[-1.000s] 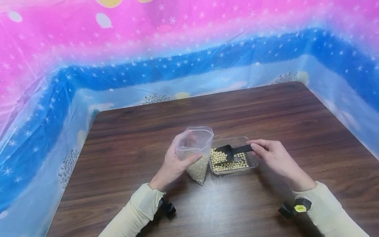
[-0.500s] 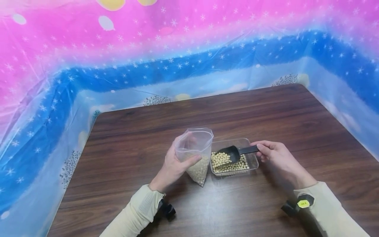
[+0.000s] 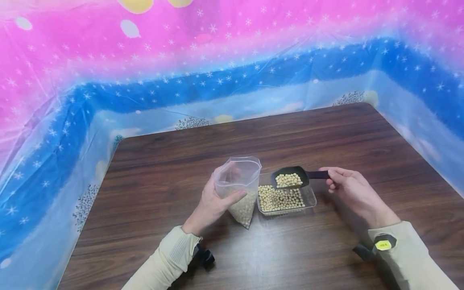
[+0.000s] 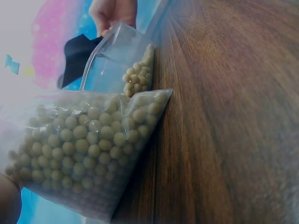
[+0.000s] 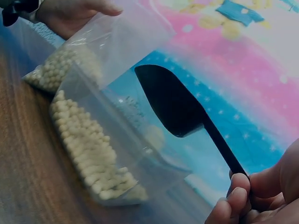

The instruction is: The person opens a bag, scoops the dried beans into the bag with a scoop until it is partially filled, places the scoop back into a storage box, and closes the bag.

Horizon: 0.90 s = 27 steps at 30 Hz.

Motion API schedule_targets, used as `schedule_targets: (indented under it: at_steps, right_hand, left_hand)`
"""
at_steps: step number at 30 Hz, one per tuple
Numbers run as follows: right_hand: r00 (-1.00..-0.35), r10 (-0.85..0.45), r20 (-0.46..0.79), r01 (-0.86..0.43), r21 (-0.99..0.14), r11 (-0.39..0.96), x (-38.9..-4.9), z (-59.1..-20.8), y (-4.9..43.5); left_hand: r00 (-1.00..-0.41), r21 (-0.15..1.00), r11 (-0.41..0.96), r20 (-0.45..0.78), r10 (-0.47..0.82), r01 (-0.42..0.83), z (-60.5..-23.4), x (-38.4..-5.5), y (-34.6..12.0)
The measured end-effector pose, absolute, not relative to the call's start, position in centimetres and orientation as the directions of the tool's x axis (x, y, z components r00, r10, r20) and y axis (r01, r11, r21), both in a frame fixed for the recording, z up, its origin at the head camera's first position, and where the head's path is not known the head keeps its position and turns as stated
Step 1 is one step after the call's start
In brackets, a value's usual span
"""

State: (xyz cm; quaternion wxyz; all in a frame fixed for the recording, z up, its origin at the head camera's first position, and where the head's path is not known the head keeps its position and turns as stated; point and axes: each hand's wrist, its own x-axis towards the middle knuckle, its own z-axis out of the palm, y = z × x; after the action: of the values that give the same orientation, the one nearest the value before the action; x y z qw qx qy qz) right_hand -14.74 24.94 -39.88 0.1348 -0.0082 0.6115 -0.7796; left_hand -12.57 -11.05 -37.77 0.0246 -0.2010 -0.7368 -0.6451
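Note:
My left hand (image 3: 214,197) grips a clear zip bag (image 3: 237,181), its mouth held wide and upward. Pale round beans (image 4: 79,144) fill the lower part of the bag, whose bottom corner is by the table. In my right hand (image 3: 357,191) is the handle of a black scoop (image 3: 304,179), pinched between thumb and fingers. A heap of beans (image 3: 288,179) lies in the scoop, which is raised over a clear plastic tray (image 3: 312,200). More beans (image 5: 88,144) cover much of the tray's floor. The tray stands just right of the bag.
The brown wood-grain table (image 3: 174,161) carries the bag and tray. A pink and blue patterned cloth (image 3: 203,84) hangs around its back and sides. Black wrist-worn devices (image 3: 206,257) sit at both cuffs.
The scoop has come up out of the beans in the tray, carrying a load, and my right hand has shifted up and to the right. My left hand and the bag stay nearly still.

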Motion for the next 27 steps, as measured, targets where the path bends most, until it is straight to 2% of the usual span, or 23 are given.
schedule_targets:
  at_steps: [9,15,21,27]
  right_hand:
    - [-0.985,-0.167,-0.038,0.102,-0.912,-0.397,-14.5,-36.6,24.7]
    - [-0.986,-0.156,0.061,0.019,-0.885,-0.465,-14.1,-34.2,23.6]
    - [-0.976,-0.17,0.135,-0.045,-0.891,-0.453,-13.5,-31.8,21.8]
    - [-0.972,-0.156,0.176,-0.109,-0.925,-0.364,-12.7,-30.0,19.6]
  left_hand:
    - [-0.909,0.938,0.089,0.296,0.293,0.334,-37.1,-12.2,-11.1]
    - [-0.911,0.939,0.097,0.291,0.293,0.331,-37.0,-12.2,-11.0]
    - [-0.911,0.943,0.085,0.283,0.301,0.321,-37.1,-12.2,-11.0]
    - [-0.909,0.945,0.074,0.281,0.31,0.317,-37.0,-12.2,-11.1]
